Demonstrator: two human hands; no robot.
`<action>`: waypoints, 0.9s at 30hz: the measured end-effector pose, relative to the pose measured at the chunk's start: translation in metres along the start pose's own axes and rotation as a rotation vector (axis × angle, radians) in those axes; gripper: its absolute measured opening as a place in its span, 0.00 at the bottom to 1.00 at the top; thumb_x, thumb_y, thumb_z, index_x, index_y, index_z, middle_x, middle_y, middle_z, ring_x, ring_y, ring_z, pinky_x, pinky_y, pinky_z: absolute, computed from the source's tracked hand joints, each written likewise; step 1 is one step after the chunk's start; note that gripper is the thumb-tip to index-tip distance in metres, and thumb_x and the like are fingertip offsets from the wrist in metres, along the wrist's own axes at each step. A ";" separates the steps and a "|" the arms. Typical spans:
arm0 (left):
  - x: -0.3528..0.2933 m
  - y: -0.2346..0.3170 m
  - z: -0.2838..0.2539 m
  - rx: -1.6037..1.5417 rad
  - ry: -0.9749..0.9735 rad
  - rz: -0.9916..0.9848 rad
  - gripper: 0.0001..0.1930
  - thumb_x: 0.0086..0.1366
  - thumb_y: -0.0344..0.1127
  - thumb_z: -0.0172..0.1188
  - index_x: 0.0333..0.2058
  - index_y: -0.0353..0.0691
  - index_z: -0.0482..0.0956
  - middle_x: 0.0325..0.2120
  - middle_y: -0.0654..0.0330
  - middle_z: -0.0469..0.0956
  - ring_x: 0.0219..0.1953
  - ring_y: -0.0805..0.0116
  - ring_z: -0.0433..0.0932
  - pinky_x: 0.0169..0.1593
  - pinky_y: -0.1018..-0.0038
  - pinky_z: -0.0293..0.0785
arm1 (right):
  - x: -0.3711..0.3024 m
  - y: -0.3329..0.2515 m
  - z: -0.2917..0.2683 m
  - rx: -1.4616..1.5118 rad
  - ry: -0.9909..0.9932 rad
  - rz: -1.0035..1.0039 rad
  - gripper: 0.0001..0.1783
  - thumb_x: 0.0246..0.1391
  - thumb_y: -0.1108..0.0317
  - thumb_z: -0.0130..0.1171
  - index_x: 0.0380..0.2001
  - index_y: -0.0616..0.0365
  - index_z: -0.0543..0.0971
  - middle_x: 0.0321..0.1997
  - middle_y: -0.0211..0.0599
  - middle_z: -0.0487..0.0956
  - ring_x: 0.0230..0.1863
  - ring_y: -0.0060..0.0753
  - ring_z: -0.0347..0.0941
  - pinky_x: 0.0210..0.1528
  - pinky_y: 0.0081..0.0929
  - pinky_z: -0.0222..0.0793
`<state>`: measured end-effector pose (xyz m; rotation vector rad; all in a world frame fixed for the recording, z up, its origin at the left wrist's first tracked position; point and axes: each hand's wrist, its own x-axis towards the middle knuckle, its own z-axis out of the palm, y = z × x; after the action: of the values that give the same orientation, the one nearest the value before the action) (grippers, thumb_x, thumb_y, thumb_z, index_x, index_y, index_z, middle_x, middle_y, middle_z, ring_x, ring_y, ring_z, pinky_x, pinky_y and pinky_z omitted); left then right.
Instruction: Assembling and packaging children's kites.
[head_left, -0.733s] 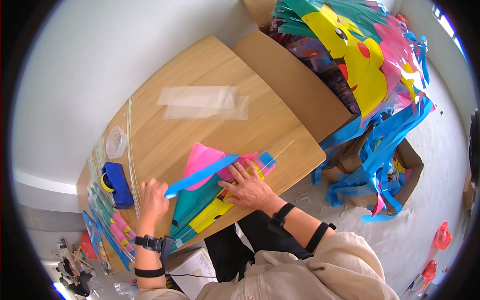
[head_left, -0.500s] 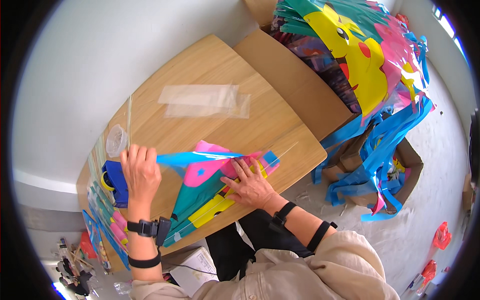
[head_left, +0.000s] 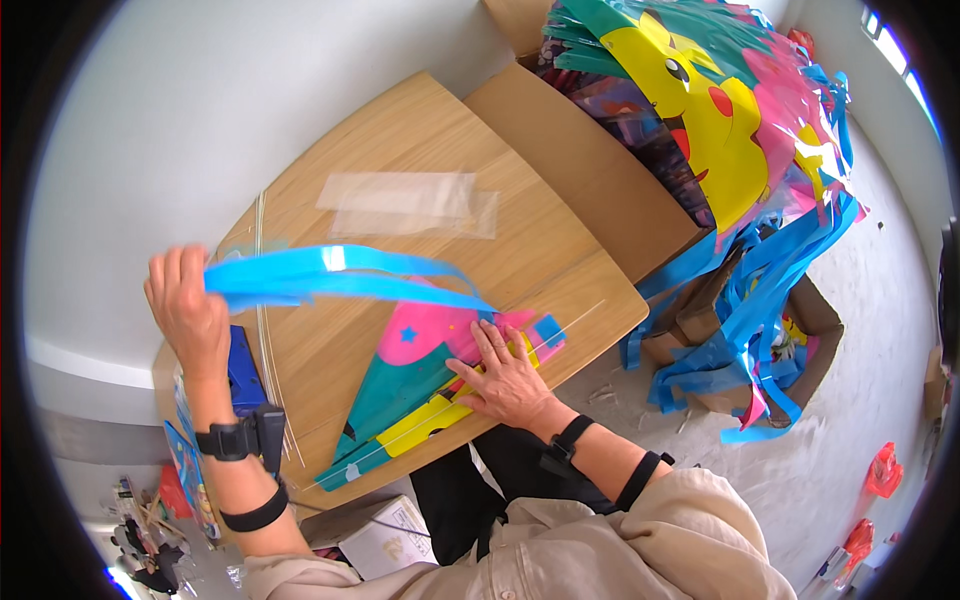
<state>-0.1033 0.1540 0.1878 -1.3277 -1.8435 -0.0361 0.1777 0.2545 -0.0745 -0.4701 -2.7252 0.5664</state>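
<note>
A folded plastic kite (head_left: 400, 385) in pink, green and yellow lies along the near edge of the wooden table (head_left: 430, 120). My right hand (head_left: 505, 385) rests on its right part, fingers stretched out and palm down. My left hand (head_left: 188, 315) is closed around blue ribbon tails (head_left: 350, 259), raised at the table's left side. The ribbons run in a bowed loop from this fist to the kite, beside my right fingertips. Motion blurs the ribbon ends near the fist.
Clear plastic sleeves (head_left: 400, 200) lie mid-table. Thin rods (head_left: 265, 350) and a blue tape dispenser (head_left: 243, 370) are at the left. Stacked kites (head_left: 720, 130) top a large cardboard box (head_left: 580, 160); blue ribbons hang into a smaller box (head_left: 825, 330). A white box (head_left: 385, 540) stands below the table.
My left hand has moved left and slightly away from me, drawing the blue ribbons out longer and higher. The kite has shifted slightly; my right hand stays on it.
</note>
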 end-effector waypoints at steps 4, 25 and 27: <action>-0.113 -0.060 0.022 0.105 -0.386 -0.083 0.15 0.52 0.20 0.52 0.40 0.37 0.74 0.36 0.51 0.73 0.44 0.50 0.70 0.46 0.59 0.64 | 0.001 0.000 0.003 0.017 0.020 0.038 0.35 0.50 0.41 0.60 0.59 0.45 0.71 0.70 0.61 0.57 0.72 0.58 0.50 0.70 0.60 0.44; -0.084 0.197 0.142 -1.005 -0.912 -0.480 0.19 0.63 0.48 0.61 0.33 0.34 0.81 0.36 0.46 0.81 0.42 0.49 0.79 0.47 0.58 0.73 | 0.005 -0.005 0.001 -0.013 -0.039 0.031 0.38 0.51 0.41 0.60 0.62 0.43 0.69 0.69 0.58 0.58 0.71 0.59 0.51 0.71 0.59 0.42; -0.087 0.213 0.146 -0.918 -0.901 -0.481 0.23 0.59 0.54 0.64 0.29 0.34 0.81 0.30 0.47 0.81 0.36 0.47 0.79 0.42 0.58 0.75 | 0.004 -0.003 0.001 -0.009 -0.045 0.043 0.38 0.51 0.41 0.60 0.62 0.43 0.69 0.68 0.58 0.59 0.71 0.59 0.51 0.71 0.59 0.42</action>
<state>-0.0155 0.2488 -0.0523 -1.5689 -3.1157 -0.7136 0.1723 0.2527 -0.0731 -0.5255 -2.7673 0.5829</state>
